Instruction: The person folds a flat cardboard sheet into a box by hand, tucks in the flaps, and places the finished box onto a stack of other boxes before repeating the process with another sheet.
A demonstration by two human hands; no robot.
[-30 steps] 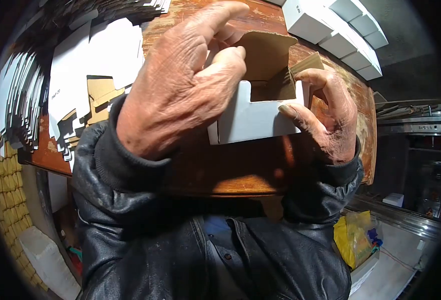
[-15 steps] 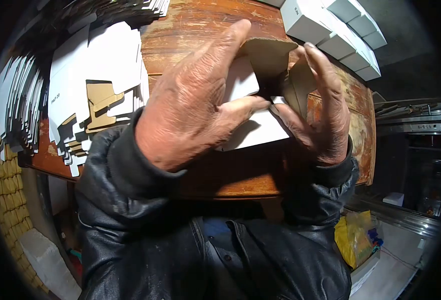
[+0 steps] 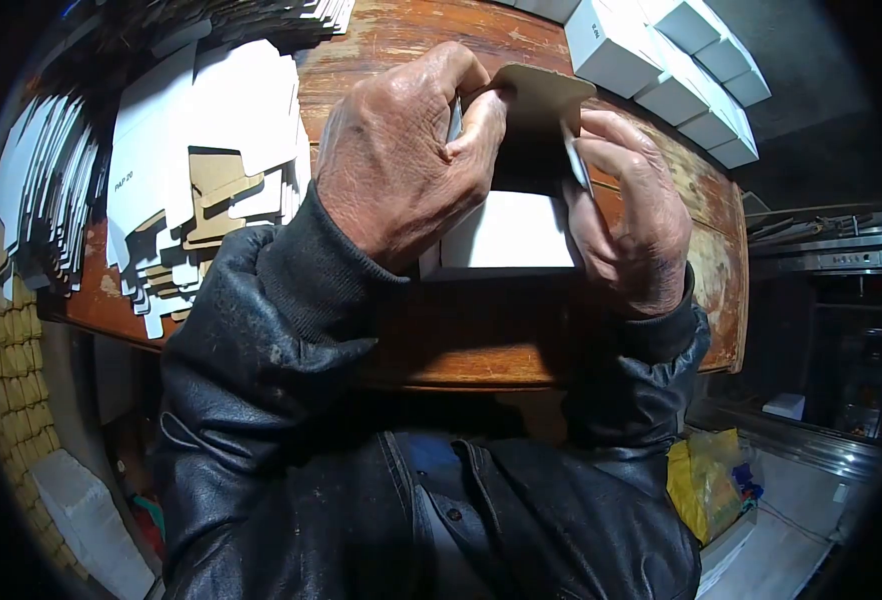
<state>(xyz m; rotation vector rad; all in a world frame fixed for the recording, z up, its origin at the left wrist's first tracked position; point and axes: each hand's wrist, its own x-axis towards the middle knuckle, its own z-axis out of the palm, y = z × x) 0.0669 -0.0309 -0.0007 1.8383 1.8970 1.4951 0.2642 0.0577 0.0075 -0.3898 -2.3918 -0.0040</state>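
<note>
Between my hands, over the front part of the table, is a cardboard box (image 3: 513,230), white on one side and brown inside, with a brown flap standing up at its far edge. My left hand (image 3: 411,150) has its fingers and thumb closed on the box's left side wall or flap. On the right, my right hand (image 3: 631,205) pinches the right flap between bent fingers and thumb. A lit white panel shows low in the box, while the inner part behind it lies in dark shadow.
Flat white cardboard blanks (image 3: 151,180) lie stacked at the table's left, with more upright ones (image 3: 46,190) beyond. Several white boxes (image 3: 616,55) stand at the back right. The worn wooden table (image 3: 481,370) ends near my body. A yellow bag (image 3: 701,480) is at lower right.
Both hands have closed from a spread pose onto the box's side parts. My thumbs have moved apart and off the white panel, which now shows more fully.
</note>
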